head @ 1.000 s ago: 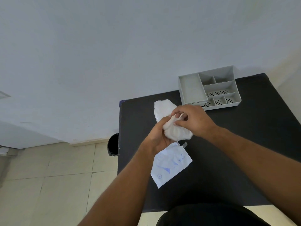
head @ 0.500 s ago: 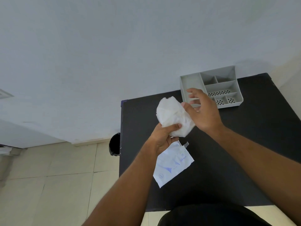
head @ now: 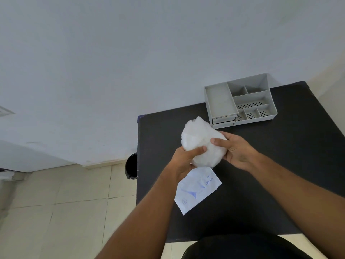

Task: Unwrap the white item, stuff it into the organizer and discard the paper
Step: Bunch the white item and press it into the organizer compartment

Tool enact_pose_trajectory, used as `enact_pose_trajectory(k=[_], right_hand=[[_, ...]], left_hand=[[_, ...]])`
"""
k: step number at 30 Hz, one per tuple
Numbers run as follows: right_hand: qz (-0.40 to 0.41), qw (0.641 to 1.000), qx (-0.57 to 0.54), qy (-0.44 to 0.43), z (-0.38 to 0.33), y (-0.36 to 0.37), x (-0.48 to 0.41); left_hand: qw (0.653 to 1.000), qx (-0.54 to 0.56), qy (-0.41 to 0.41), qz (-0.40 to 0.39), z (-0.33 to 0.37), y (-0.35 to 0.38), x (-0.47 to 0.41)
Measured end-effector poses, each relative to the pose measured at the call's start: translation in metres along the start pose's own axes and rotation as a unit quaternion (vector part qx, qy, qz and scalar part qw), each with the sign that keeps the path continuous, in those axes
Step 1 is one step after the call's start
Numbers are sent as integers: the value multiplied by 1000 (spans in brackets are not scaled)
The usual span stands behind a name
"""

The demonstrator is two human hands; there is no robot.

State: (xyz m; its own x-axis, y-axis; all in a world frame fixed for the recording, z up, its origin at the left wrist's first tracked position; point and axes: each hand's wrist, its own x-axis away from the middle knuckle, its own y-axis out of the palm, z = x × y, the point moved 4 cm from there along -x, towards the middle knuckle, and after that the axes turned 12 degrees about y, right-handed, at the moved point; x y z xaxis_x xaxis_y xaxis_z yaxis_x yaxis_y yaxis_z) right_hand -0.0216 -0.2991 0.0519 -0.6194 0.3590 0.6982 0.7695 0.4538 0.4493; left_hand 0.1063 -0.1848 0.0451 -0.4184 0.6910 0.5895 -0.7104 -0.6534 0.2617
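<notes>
The white item (head: pixel 199 141) is a soft, fluffy wad held above the black table (head: pixel 270 165). My left hand (head: pixel 183 161) grips it from below and the left, thumb across its front. My right hand (head: pixel 235 148) holds its right side, thumb pressed into it. The white paper wrapper (head: pixel 197 189) with blue print lies flat on the table just under my left wrist. The grey organizer (head: pixel 220 101) with several compartments stands at the table's far edge, beyond the wad and apart from it.
A black bin (head: pixel 131 166) stands on the tiled floor against the table's left edge. A pale wall runs behind the table. My dark-clothed lap (head: pixel 242 247) is at the table's near edge.
My right hand has closed back onto the wad's right side after being spread open above it. The wad sits fuller and rounder between both hands.
</notes>
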Motion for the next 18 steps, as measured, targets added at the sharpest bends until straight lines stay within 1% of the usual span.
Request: enact_pose_trajectory(k=[2,5,8,10,12,14,16,18], right_hand=[[-4,1000,-8,-13,-5,-1,0],[7,999,-23,-42,-11,-2,-3],[36,997,-39,-55,-11,-4,-8],[78,995,-23,-65,-10,-6,-11],[135,987,14,-81,-10,-8,-12],[173,979,52,-91,-10,-8,-14],[185,975,85,-89,-12,-8,-17],[177,975,106,-78,-16,-10,-20]], left_hand=[[1000,-28,-4,-8,-1,-6,0],[999,-19,6,-30,2,-7,0],[999,-10,11,-49,5,-5,0],[998,5,10,-54,6,-3,-1],[999,17,6,-44,7,-1,-1],[1000,13,11,-20,8,0,-4],[1000,-13,24,8,8,-2,-12],[999,-26,27,30,9,-2,-18]])
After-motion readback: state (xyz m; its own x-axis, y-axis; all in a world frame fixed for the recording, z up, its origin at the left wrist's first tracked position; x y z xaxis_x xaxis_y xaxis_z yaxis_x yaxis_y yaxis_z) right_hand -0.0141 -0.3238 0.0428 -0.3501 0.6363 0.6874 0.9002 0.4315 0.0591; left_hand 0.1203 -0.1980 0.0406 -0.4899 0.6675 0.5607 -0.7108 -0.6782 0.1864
